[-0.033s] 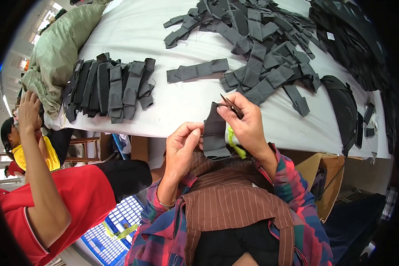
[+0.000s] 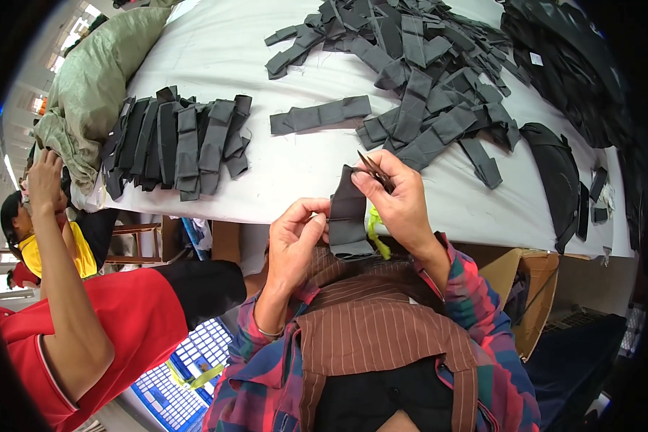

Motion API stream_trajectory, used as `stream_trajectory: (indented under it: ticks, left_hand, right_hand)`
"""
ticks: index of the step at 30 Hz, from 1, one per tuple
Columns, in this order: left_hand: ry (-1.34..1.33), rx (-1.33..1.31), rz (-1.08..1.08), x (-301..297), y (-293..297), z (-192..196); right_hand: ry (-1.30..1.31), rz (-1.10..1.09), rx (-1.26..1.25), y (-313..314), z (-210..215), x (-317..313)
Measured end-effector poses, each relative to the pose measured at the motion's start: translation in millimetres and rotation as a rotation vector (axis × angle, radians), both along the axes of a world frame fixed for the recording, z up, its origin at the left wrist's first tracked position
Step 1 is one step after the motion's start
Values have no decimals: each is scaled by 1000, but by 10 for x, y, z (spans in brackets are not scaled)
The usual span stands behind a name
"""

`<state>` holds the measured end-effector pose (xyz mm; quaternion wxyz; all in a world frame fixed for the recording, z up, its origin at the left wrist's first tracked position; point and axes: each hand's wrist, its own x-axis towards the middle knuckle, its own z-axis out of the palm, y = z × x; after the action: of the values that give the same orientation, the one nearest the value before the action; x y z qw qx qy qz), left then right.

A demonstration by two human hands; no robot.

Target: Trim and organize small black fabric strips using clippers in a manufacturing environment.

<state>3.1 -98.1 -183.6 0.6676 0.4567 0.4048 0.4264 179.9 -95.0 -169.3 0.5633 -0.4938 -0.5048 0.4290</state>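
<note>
Over the table's near edge, a dark grey fabric strip (image 2: 350, 216) hangs upright between my hands. My left hand (image 2: 295, 234) is closed, pinching the strip's left edge with thumb and fingers. In my right hand (image 2: 394, 194) sits a pair of small dark thread snips (image 2: 376, 173), blades pointing up and left. That hand's thumb and finger also meet the strip's top corner. A yellow-green ribbon (image 2: 376, 234) dangles below my right hand. Beyond, a single flat strip (image 2: 320, 115) lies on the white-covered table (image 2: 281, 173).
Several strips form a row (image 2: 176, 144) at left; a loose heap of strips (image 2: 417, 79) lies far right. Black fabric pieces (image 2: 554, 173) cover the right side. A pale green sack (image 2: 104, 79) stands far left. A co-worker in red (image 2: 115, 331) is close on my left, above a blue crate (image 2: 173, 389).
The yellow-green ribbon has swung slightly to the left. Both hands and the strip stay almost where they were.
</note>
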Motion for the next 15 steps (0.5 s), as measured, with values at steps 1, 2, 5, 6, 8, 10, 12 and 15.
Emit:
stream_trajectory:
  ticks: [1, 2, 5, 6, 8, 10, 12, 15]
  left_hand:
    - [-3, 1, -2, -14, 3, -22]
    - [20, 45, -70, -39, 9, -45]
    - [16, 71, -137, 5, 5, 13]
    - [-11, 55, -138, 33, -5, 46]
    - [26, 43, -150, 34, -16, 44]
    - [62, 31, -163, 25, -3, 60]
    - [448, 191, -270, -4, 14, 132]
    - [539, 391, -220, 43, -4, 130]
  right_hand:
    - [48, -10, 13, 12, -30, -1]
    - [97, -19, 27, 22, -40, 5]
    - [121, -31, 30, 38, -37, -8]
    - [121, -29, 30, 40, -39, -13]
    - [161, -24, 12, 42, -46, -25]
    - [151, -12, -9, 43, -34, -6]
    - [142, -2, -31, 40, -10, 3]
    - [345, 52, -87, 31, 30, -5]
